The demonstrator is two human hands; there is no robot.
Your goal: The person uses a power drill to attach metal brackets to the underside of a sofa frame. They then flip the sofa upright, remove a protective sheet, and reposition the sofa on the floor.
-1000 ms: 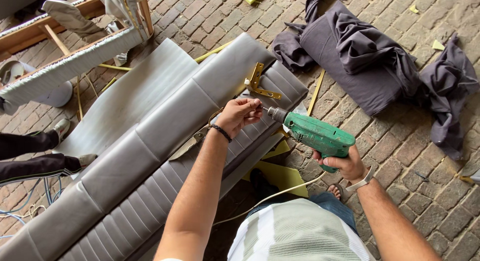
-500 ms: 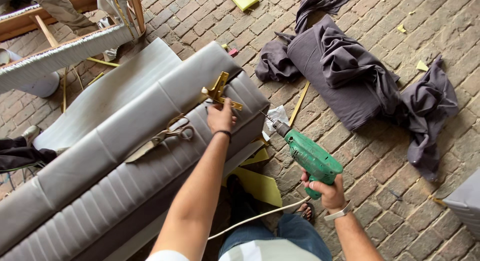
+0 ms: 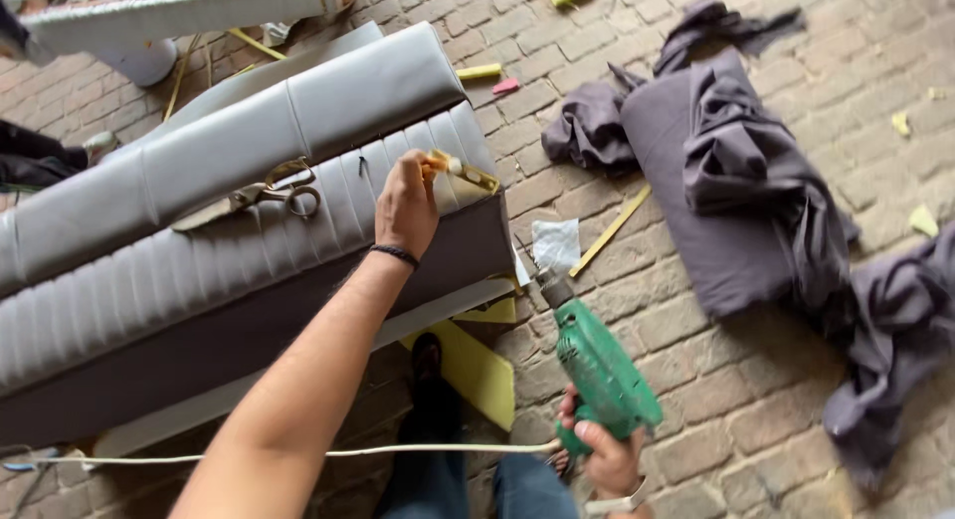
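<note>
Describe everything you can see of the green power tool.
The green power tool is a corded, pistol-shaped drill with a glossy green plastic body and a dark metal nose at the front. The right hand grips its handle low in the view, beside the knee. It is held off the ground, tilted, nose pointing up and left toward the grey upholstered cushion, short of touching it. A pale cord runs left from near the handle. Below it lies the brick floor.
</note>
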